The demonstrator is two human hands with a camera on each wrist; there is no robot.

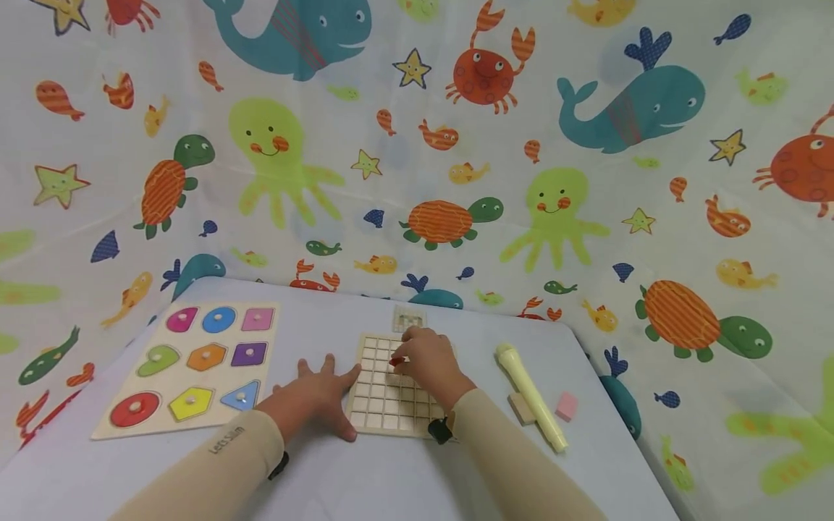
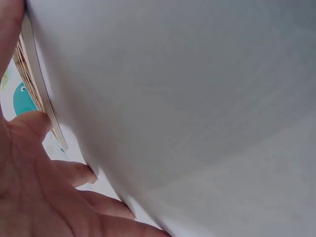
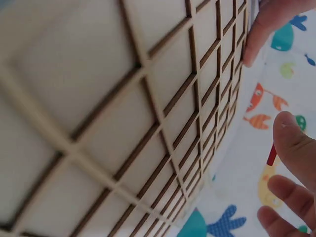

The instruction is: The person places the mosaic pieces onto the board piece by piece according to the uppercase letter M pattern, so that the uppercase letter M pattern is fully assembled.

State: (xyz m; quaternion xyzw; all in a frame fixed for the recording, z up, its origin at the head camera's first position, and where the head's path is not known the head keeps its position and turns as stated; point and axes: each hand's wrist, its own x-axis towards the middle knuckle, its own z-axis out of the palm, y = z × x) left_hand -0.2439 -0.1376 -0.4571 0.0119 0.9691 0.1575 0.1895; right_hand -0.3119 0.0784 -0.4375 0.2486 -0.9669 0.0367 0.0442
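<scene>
White table (image 1: 352, 485), a shape board (image 1: 218, 376) at its left. Mid-table, a roughly square grid (image 1: 384, 405) lies flat, its near edge facing the person; bare table runs in front and between it and the yellow stick. The left hand (image 1: 316, 398), fingers spread apart, touches the grid's left edge. The right hand (image 1: 433, 365) reaches over the grid, thumb and fingers pinched together. The yellow stick (image 1: 531, 394) slants rightward, knobbed end pointing away. A card (image 1: 409, 318) lies beyond the grid's far edge. The red piece (image 1: 395, 361), pinched in the right hand over the grid's far half, is mostly covered; its long axis is unclear.
</scene>
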